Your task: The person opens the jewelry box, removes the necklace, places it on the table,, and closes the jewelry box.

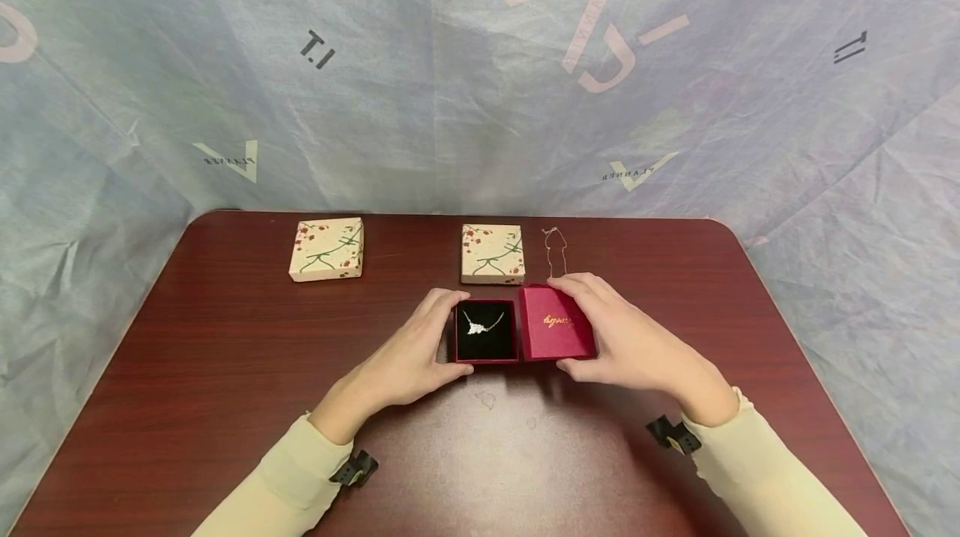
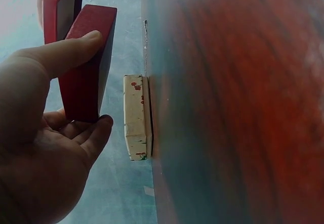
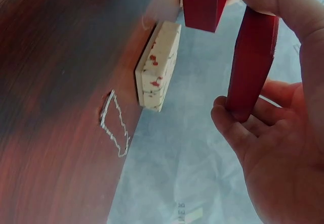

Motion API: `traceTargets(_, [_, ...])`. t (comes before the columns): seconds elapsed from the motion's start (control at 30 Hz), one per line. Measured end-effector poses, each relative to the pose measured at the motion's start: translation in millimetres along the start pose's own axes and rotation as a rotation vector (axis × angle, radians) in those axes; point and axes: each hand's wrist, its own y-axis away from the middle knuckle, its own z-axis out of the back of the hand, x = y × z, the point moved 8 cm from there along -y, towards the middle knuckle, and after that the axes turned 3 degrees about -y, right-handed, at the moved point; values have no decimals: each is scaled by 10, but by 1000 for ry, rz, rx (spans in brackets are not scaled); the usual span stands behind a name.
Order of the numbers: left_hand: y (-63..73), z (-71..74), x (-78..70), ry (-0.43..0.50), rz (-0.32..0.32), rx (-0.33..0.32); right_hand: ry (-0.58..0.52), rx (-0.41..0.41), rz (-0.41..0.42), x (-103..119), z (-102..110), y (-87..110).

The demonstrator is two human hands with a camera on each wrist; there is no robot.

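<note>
My left hand point(image 1: 408, 355) grips the base of a red jewelry box point(image 1: 486, 360) between thumb and fingers. A necklace point(image 1: 477, 327) with a sparkling pendant lies on the black insert inside it. In my right hand point(image 1: 626, 338) is the box's red lid point(image 1: 551, 324), pinched by its sides, with gold lettering on top. The lid is beside the base, to its right. Both wrist views show the base point(image 2: 83, 90) and the lid point(image 3: 250, 64) held up off the table.
Two cream floral boxes, one at the left point(image 1: 327, 249) and one in the middle point(image 1: 492, 255), stand near the back of the brown table point(image 1: 225, 370). A thin silver chain point(image 1: 555, 249) lies right of the middle box. A printed grey cloth point(image 1: 420, 103) hangs behind.
</note>
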Motion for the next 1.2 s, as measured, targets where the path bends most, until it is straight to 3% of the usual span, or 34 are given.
traceTargets(0.5, [4,-14,24,-10,25,17,5,9,-56,-308,42,238])
traceTargets(0.87, [-5,-17,17,3,19,8,71,18,-80,-536,118,433])
traceTargets(1.2, [7,-44,31,-1,39,40,99,4,-100,-732,175,608])
